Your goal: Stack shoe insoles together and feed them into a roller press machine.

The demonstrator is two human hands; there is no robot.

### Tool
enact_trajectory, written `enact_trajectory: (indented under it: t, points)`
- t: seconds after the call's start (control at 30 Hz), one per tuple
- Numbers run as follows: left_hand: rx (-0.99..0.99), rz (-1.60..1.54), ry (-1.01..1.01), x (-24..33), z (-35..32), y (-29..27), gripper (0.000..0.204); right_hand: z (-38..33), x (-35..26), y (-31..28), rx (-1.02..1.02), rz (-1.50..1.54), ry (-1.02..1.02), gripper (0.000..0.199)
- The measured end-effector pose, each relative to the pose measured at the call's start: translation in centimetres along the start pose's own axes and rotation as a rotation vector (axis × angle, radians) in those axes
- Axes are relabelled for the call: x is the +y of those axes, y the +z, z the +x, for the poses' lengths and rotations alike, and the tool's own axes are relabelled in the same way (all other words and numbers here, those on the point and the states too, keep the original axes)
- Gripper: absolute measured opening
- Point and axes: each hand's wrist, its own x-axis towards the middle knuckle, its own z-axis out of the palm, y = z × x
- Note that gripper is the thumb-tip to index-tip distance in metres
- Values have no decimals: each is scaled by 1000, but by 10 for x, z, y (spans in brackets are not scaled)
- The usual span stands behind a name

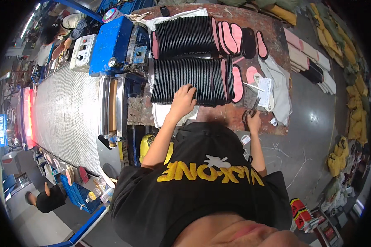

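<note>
Beside the insoles [185, 80], bare table edge [236, 118] separates both hands [184, 101] [253, 121].

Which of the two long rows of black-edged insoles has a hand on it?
The nearer row, closer to the person's body: the left hand rests on its near side. The farther row has no hand on it.

Shirt [210, 197]: lower centre, we see large yellow letters.
Sign [3, 130]: far left, we see pale characters on blue.
Card [266, 91]: right of centre, we see print too small to make out.
</note>
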Motion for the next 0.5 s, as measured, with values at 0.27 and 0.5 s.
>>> enact_trajectory:
  t: [0.27,0.5]
  points:
    - [-27,237,-2,3,-16,34,81,21,-27,-10,-207,-232,-163,52]
    - [-78,234,-55,8,-13,40,85,29,-146,8,-123,280,-434,76]
